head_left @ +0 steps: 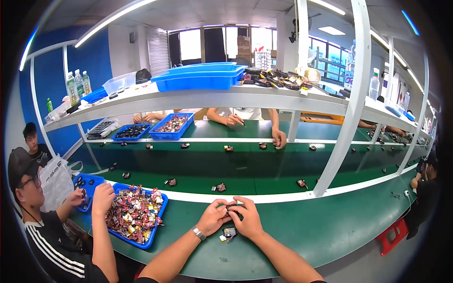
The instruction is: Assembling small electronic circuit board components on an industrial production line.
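My left hand (212, 219), with a metal watch on its wrist, and my right hand (248, 220) meet over the green worktable (292, 219). Between them they grip a small black part (230, 207) with closed fingers; its exact kind is hidden by the fingertips. Just below the hands, on the table, lies a small dark electronic module (229, 233) with a pale face and a yellow and white tab. Left of my hands stands a blue bin (163, 207) heaped with small red, white and yellow wired parts.
Beyond the worktable a green conveyor belt (264, 181) carries several small modules. A white post (347, 113) rises to the right, and a shelf (198, 100) with blue trays (193, 81) spans above. A co-worker (52, 236) sits at my left; others work across the belt.
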`<state>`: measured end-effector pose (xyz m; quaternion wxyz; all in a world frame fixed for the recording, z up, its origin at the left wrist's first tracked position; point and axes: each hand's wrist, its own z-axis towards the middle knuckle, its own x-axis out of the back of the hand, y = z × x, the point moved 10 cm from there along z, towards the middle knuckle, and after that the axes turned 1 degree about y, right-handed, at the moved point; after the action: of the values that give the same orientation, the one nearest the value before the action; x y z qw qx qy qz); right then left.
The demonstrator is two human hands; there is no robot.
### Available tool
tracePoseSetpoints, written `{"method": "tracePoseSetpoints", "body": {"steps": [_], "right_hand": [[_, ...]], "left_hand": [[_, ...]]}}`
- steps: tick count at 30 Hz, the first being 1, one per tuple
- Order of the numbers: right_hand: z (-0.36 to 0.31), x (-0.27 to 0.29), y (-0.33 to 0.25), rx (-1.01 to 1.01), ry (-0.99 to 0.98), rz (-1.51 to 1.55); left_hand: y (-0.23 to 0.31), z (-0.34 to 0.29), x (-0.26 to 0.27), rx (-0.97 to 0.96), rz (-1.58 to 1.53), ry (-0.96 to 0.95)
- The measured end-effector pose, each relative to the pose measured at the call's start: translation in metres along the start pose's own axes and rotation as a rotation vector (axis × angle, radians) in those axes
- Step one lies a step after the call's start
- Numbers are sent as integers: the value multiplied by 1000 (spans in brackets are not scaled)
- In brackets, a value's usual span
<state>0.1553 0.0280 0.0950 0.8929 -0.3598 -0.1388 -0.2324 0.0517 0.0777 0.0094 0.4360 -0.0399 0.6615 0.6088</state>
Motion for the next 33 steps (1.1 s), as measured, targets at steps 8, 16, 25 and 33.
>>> {"method": "tracePoseSetpoints", "body": {"steps": [8,16,25,33], "right_hand": [[5,8,-17,124,72,-63],[7,2,-17,144,24,-104],[5,0,-14,133,41,-173],[3,-3,-6,65,60,-174]], "left_hand": [[4,-3,-2,18,1,15],[-1,-2,12,36,5,56],[-3,-1,9,37,39,58],[-4,-3,9,41,71,76]]}}
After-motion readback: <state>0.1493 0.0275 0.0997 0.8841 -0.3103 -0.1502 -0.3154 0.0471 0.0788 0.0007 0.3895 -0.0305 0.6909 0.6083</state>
